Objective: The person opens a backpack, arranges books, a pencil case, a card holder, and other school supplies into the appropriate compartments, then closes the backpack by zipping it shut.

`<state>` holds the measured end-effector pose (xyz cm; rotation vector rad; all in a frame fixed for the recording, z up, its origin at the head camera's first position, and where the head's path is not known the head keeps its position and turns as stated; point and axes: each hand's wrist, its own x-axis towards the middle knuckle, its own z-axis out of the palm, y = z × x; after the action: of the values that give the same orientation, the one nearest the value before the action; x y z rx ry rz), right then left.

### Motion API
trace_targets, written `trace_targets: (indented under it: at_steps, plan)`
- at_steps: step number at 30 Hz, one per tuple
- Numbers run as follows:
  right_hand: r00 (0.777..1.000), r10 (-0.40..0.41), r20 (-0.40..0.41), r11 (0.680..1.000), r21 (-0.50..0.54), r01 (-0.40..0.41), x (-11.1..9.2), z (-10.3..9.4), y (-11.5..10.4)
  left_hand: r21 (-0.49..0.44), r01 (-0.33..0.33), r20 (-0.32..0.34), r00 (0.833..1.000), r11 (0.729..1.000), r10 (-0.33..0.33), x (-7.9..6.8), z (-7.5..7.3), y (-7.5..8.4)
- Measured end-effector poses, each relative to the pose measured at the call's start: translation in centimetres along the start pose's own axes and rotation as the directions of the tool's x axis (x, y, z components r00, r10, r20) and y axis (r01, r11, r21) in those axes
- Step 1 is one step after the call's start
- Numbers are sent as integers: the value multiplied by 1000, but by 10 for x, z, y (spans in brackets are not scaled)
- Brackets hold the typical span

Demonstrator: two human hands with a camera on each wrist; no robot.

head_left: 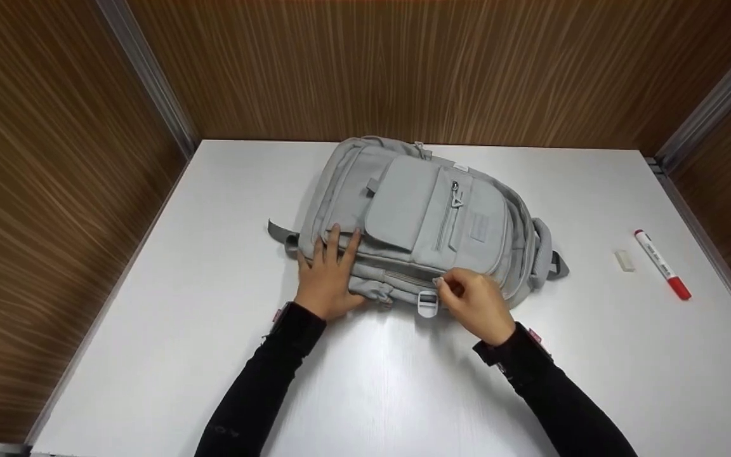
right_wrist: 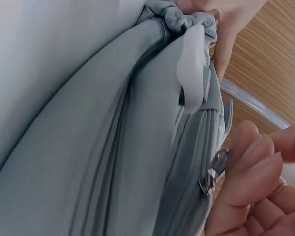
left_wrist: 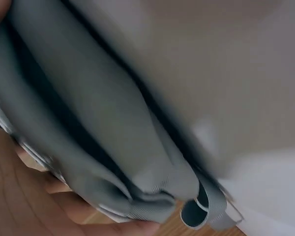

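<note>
A grey backpack [head_left: 397, 200] lies on its back on the white table, its top handle toward the right. My left hand [head_left: 329, 279] rests on its near lower corner with the fingers spread. At the near side, my right hand [head_left: 476, 306] pinches a metal zipper pull [right_wrist: 219, 162] between thumb and finger. In the right wrist view the zipper [right_wrist: 206, 123] runs from that pull toward the left hand. A white plastic buckle [head_left: 428, 304] hangs over the bag's near edge, just left of the right hand.
Right of the bag, a small whitish block [head_left: 624, 260] lies beside a white marker with red ends [head_left: 662, 264]. A loose strap [head_left: 282, 233] sticks out from the bag's left end. Wood-grain panels [head_left: 391, 70] stand behind the table and on both sides.
</note>
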<state>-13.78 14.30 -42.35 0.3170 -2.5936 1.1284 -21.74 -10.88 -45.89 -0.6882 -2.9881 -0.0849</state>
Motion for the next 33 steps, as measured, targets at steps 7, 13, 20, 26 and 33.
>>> trace_targets:
  at_steps: [7, 13, 20, 26, 33]
  plan:
    - [999, -35, -15, 999, -36, 35, 5, 12, -5, 83, 88, 24, 996, 993, -91, -5, 4, 23]
    - [996, -82, -30, 995, -55, 80, 11, 22, -7, 152, 138, -15, 990, 979, -137, -14, 3, 51]
    - [994, -101, -28, 989, -109, 97, 14, 37, -6, 126, 106, -45, 994, 986, -101, -18, 0, 53]
    - [987, -160, 17, 980, -115, 161, 12, 20, 9, 99, 117, -55, 992, 988, -112, -22, -8, 57]
    - [978, -153, -139, 964, -237, 117, 33, -29, 58, 102, 121, -3, 993, 987, -121, -23, -14, 78]
